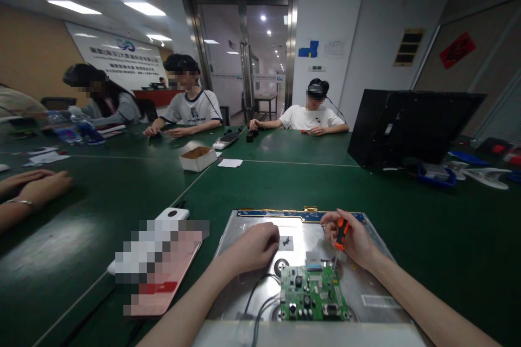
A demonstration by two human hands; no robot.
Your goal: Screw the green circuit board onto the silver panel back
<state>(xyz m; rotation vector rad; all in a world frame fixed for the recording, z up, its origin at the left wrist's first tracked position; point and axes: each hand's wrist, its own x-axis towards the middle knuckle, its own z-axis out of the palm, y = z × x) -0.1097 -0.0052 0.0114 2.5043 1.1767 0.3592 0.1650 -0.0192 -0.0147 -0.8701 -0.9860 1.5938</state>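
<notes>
A flat metal display panel (240, 233) lies in front of me, with a green circuit board (303, 293) on its near part. In my right hand (359, 241) is an orange and black screwdriver (342, 233), its shaft slanting down toward the board's upper right part. Whether the tip touches the board I cannot tell. My left hand (258, 245) rests over the panel's left half with its fingers curled in; anything inside them is hidden. Just right of those fingers lie several small dark screws (286, 241). Grey cables (257, 312) run beside the board's left edge.
Left of the panel are a white device (173, 214) and a pink, partly blurred flat object (173, 276). A black monitor (407, 127) stands at the right. Farther off are an open box (198, 158) and several seated people. Another person's hands (44, 187) rest at the left.
</notes>
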